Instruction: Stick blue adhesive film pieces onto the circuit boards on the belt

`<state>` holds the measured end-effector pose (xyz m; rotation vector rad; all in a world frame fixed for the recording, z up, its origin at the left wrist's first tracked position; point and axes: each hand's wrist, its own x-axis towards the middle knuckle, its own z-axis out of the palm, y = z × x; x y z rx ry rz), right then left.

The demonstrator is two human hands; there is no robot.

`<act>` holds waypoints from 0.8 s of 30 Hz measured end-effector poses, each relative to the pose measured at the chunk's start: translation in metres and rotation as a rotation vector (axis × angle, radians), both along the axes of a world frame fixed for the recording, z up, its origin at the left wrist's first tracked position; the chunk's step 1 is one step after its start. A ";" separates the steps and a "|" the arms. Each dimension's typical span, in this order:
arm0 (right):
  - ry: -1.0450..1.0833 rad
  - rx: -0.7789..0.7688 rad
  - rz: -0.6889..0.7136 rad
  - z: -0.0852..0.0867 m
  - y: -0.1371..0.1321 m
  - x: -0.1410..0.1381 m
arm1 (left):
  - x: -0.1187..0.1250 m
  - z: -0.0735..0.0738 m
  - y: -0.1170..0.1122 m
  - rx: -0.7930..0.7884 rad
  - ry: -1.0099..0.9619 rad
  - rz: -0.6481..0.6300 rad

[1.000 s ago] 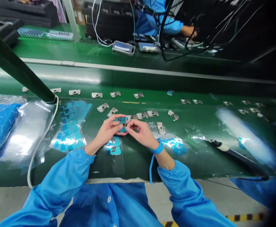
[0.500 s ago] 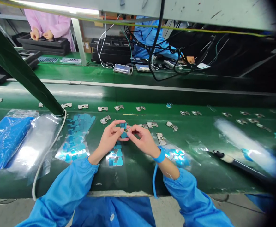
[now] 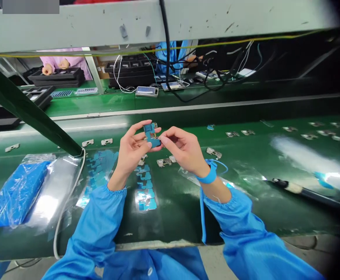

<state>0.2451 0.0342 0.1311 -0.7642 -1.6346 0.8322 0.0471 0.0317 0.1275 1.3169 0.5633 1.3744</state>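
Note:
My left hand (image 3: 132, 149) and my right hand (image 3: 184, 149) meet above the green belt (image 3: 246, 186), both pinching a small circuit board with blue film (image 3: 151, 135). The left fingers hold its left edge and underside; the right fingertips grip its right side. A blue wrist strap (image 3: 207, 175) with a coiled cord circles my right wrist. Under my hands lie a strip of blue film pieces (image 3: 145, 188) and several small metal boards (image 3: 164, 161).
More small boards run along the belt (image 3: 237, 133). A bag of blue material (image 3: 15, 194) and clear film sheets (image 3: 98, 171) lie left. A dark pen-like tool (image 3: 301, 190) lies right. A green post (image 3: 32, 112) slants at left. Other people work at black trays (image 3: 56, 76) beyond.
My hands have lifted the board up and away from the belt, still pinched between both. The camera has tilted upward, showing more of the far bench and overhead rail.

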 end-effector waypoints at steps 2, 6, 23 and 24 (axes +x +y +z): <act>0.033 0.010 0.027 -0.002 -0.001 0.001 | -0.001 -0.001 -0.001 0.013 0.021 0.013; 0.111 0.017 0.057 -0.003 -0.002 0.004 | -0.002 -0.003 0.000 0.048 0.064 0.035; -0.123 -0.035 0.059 0.003 -0.004 0.002 | 0.010 0.002 -0.010 -0.118 0.114 0.250; -0.121 -0.031 0.052 0.002 -0.003 0.001 | 0.010 0.001 -0.010 -0.124 0.104 0.249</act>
